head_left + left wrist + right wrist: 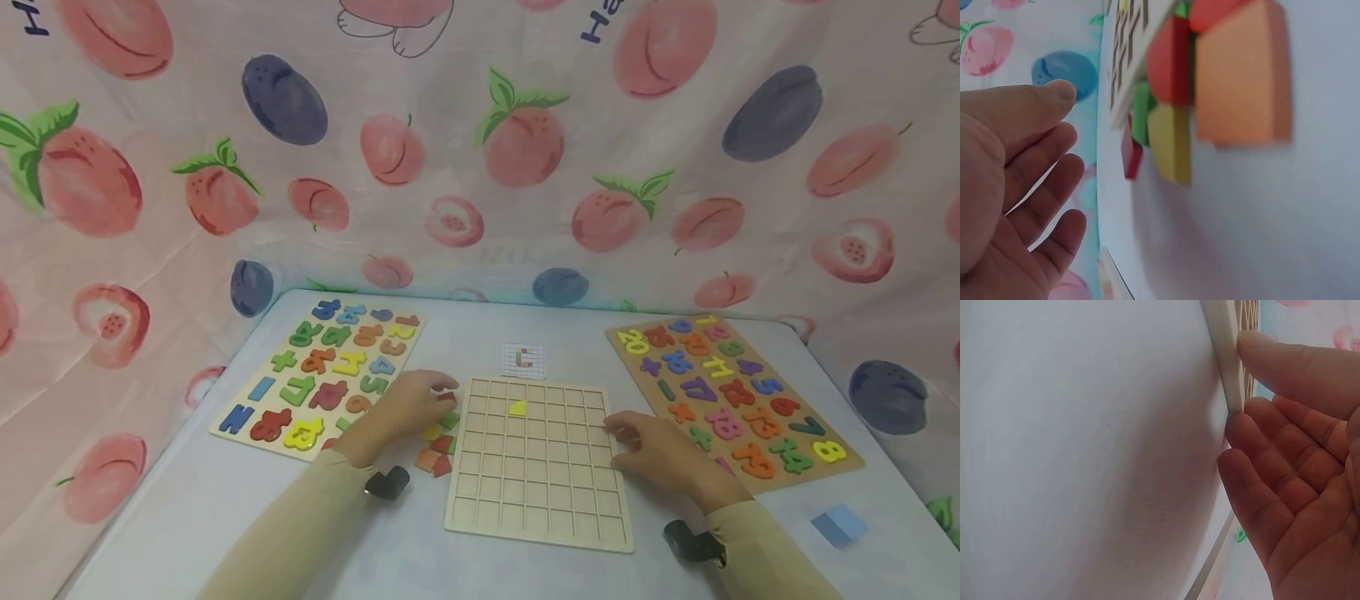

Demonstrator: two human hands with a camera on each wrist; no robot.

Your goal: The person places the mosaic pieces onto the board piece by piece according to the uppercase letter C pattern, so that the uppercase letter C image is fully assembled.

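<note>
on the far left of the white table (187,508) lies a letter puzzle board (247,396) filled with coloured pieces. just right of it the left hand (408,404) hovers over a small heap of coloured blocks (437,446), red, orange, yellow and green, lying against the left edge of the wooden grid board (536,508). in the left wrist view the fingers (1054,187) are relaxed and spread, holding nothing, with the blocks near them. the grid board sits in the middle of the table, one yellow piece (517,407) set in an upper cell; a small pattern card (523,360) lies just beyond its far edge. the right hand (656,454) rests at the board's right edge, fingers (1260,487) straight, the thumb touching the rim, nothing gripped. further right lies a number puzzle board (817,475), then a blue block (838,525) near the table's edge.
</note>
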